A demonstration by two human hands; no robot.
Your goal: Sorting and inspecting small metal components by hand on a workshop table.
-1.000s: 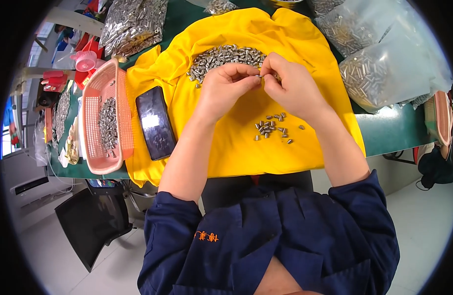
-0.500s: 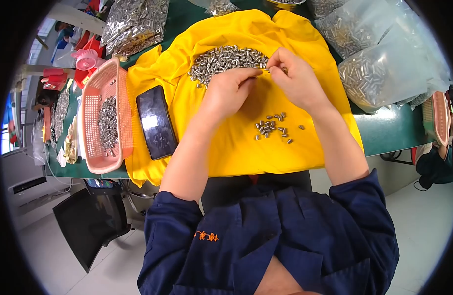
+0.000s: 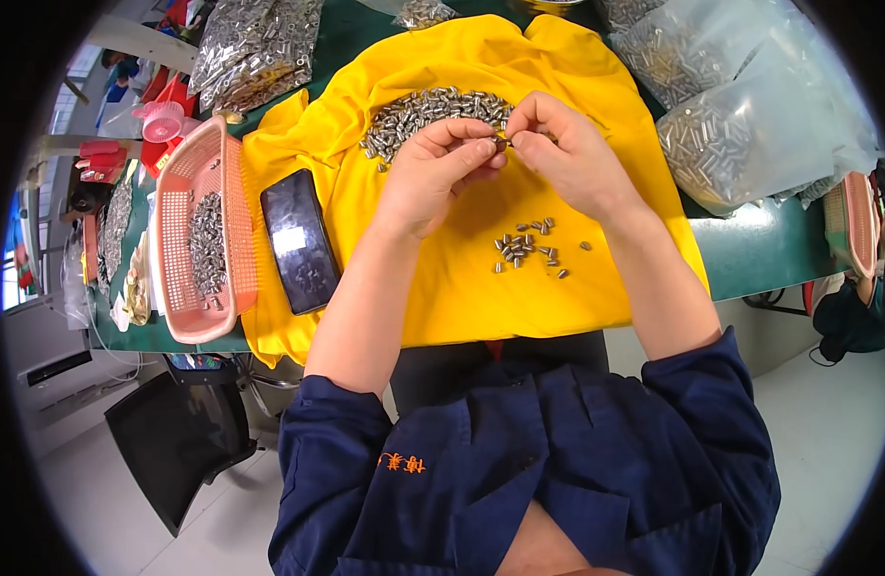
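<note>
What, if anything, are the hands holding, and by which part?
A small piece, seemingly metal, is pinched where the left hand and right hand meet; which part cannot be told.

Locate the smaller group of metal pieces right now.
In the head view, the smaller group of metal pieces lies right of centre on the yellow cloth, below the right hand and nearer the navy jacket than the large pile.
</note>
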